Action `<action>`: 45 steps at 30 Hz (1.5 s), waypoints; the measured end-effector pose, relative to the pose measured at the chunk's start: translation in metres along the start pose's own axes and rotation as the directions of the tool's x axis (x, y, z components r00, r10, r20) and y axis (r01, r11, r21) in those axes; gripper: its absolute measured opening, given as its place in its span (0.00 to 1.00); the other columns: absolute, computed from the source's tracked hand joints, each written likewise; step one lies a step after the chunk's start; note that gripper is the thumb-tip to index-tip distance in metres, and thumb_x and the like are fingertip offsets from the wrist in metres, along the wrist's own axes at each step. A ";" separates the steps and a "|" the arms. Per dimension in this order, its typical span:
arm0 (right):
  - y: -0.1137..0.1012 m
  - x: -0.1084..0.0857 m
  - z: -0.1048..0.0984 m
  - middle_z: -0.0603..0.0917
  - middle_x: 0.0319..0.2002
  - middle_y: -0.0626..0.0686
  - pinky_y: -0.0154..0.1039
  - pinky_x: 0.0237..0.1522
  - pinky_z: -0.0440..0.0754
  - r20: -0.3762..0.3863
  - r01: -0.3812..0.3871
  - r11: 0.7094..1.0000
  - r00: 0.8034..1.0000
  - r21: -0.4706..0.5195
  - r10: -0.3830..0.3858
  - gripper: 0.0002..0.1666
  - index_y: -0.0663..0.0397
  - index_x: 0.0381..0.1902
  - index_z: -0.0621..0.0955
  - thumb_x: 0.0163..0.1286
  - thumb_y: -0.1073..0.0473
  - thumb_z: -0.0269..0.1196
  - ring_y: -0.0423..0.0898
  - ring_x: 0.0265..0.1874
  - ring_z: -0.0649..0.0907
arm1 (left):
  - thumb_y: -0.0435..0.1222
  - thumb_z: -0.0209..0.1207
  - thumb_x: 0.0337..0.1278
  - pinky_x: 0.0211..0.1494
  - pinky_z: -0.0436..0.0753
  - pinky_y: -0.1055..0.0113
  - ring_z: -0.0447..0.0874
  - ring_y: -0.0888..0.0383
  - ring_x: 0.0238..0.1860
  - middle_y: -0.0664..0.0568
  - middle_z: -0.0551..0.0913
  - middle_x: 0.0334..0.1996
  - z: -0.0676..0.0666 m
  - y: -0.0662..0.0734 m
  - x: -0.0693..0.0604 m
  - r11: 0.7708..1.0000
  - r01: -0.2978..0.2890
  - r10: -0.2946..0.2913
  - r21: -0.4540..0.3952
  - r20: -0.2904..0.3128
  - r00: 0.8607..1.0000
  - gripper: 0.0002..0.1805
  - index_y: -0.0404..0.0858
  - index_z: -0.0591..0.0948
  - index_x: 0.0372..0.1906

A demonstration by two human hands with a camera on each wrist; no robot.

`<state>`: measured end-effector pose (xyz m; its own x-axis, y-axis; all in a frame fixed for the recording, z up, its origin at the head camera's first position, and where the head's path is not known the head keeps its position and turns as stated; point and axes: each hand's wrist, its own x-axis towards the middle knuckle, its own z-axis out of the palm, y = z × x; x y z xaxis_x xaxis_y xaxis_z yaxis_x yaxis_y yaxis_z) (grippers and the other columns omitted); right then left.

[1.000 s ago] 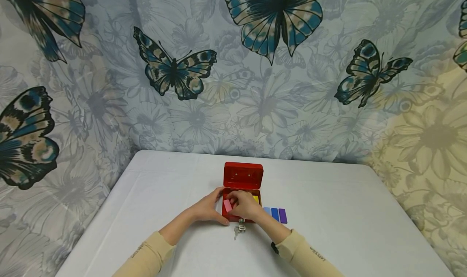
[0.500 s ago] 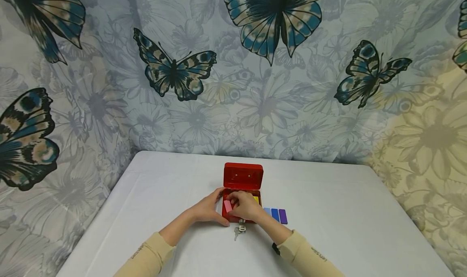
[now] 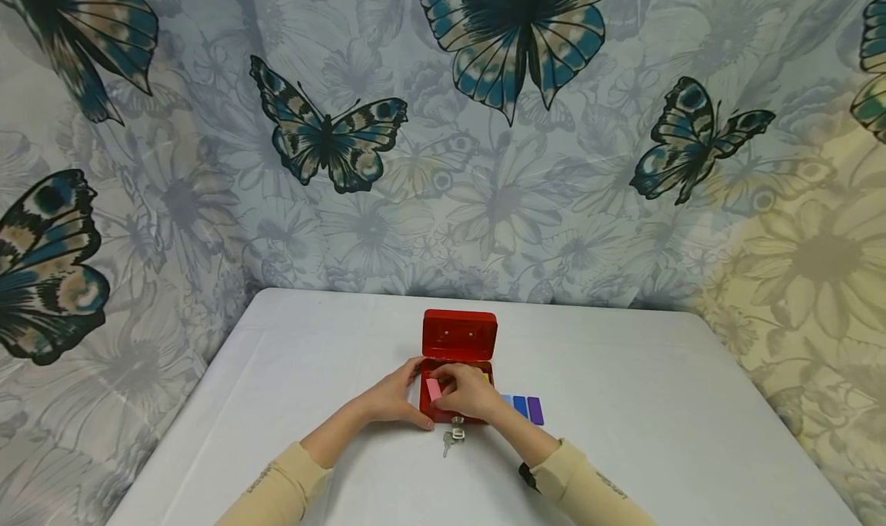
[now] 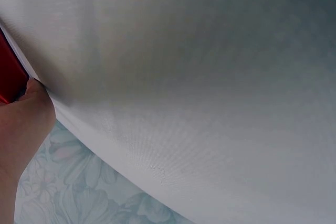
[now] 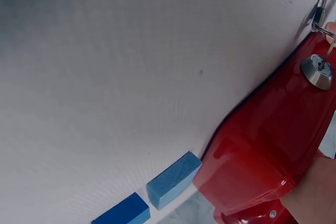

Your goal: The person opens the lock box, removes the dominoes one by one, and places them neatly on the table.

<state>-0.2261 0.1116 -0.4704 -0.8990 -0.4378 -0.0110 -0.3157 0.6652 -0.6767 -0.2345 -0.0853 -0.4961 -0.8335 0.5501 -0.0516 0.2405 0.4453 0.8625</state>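
Observation:
A small red cash box (image 3: 460,334) stands on the table with its lid raised. My left hand (image 3: 393,395) grips the box's left side, thumb at the front corner; in the left wrist view the thumb (image 4: 37,90) lies against the red wall. Inside the box, my right hand (image 3: 469,391) pinches a pink block (image 3: 434,389) by its ends, near the left wall. Part of a yellow block (image 3: 487,375) shows behind that hand, which hides most of the interior. A metal lock (image 5: 317,72) with keys (image 3: 448,440) sits at the box's front.
Right of the box lie a light blue block (image 3: 507,400), a blue block (image 3: 521,406) and a purple block (image 3: 535,411) in a row. A white cloth covers the table (image 3: 657,403). Butterfly-patterned fabric (image 3: 498,203) hangs behind it.
Both hands keep nearly the same place at the box. The right hand shifts very slightly, and less of the yellow block shows. The pink block stays at the left of the box.

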 end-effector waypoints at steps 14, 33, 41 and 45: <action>0.001 -0.009 -0.005 0.85 0.43 0.54 0.46 0.43 0.85 -0.019 -0.065 0.987 0.997 0.145 0.069 0.27 0.58 0.54 0.81 0.56 0.58 0.74 0.46 0.35 0.83 | 0.40 0.78 0.35 0.72 0.63 0.52 0.60 0.46 0.71 0.44 0.63 0.70 0.001 0.002 -0.002 1.000 0.013 -0.013 -0.009 -0.003 1.000 0.57 0.38 0.57 0.72; 0.002 -0.028 -0.020 0.81 0.50 0.54 0.50 0.47 0.84 0.009 -0.228 0.842 0.967 0.488 0.256 0.30 0.57 0.58 0.79 0.57 0.59 0.71 0.50 0.45 0.80 | 0.41 0.78 0.35 0.71 0.65 0.50 0.61 0.46 0.70 0.47 0.64 0.70 -0.001 0.005 -0.001 1.000 0.030 -0.030 0.008 -0.003 1.000 0.56 0.40 0.58 0.72; 0.005 -0.035 -0.023 0.80 0.52 0.55 0.47 0.48 0.84 0.034 -0.244 0.810 0.963 0.533 0.267 0.30 0.57 0.59 0.78 0.58 0.59 0.70 0.50 0.47 0.80 | 0.40 0.78 0.35 0.71 0.64 0.50 0.61 0.46 0.70 0.45 0.65 0.69 0.000 0.004 -0.001 1.000 0.023 -0.023 0.006 -0.009 1.000 0.56 0.38 0.58 0.72; 0.007 -0.038 -0.024 0.80 0.53 0.55 0.47 0.49 0.83 0.029 -0.242 0.804 0.962 0.543 0.270 0.31 0.57 0.60 0.77 0.58 0.59 0.70 0.50 0.47 0.80 | 0.40 0.78 0.35 0.70 0.65 0.50 0.61 0.45 0.70 0.44 0.64 0.69 0.001 0.003 -0.001 0.999 0.034 -0.034 0.015 -0.011 0.999 0.57 0.38 0.58 0.72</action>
<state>-0.2013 0.1474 -0.4570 -0.9417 -0.2594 -0.2144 0.1283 0.3123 -0.9413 -0.2323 -0.0836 -0.4937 -0.8466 0.5269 -0.0754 0.2195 0.4747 0.8523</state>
